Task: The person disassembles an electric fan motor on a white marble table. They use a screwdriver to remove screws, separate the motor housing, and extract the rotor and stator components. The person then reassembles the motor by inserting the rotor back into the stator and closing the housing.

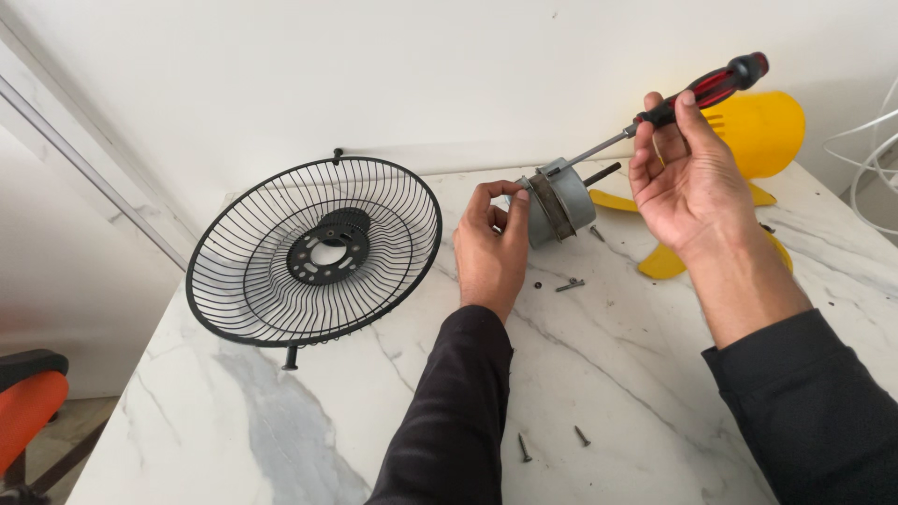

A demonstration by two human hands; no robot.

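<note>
Right now I see my left hand (pixel 491 245) pinching the grey fan motor (pixel 558 201), which stands on the marble tabletop (pixel 281 421) near its far edge. My right hand (pixel 683 178) is closed around a red-and-black screwdriver (pixel 697 93), its shaft angled down so the tip meets the motor's upper rim. A black wire fan guard (pixel 314 251) lies tilted to the left, well apart from the motor. Yellow fan blades (pixel 673 257) sit behind my right wrist. Loose screws (pixel 570 284) lie just in front of the motor, with two more (pixel 552 441) nearer me.
</note>
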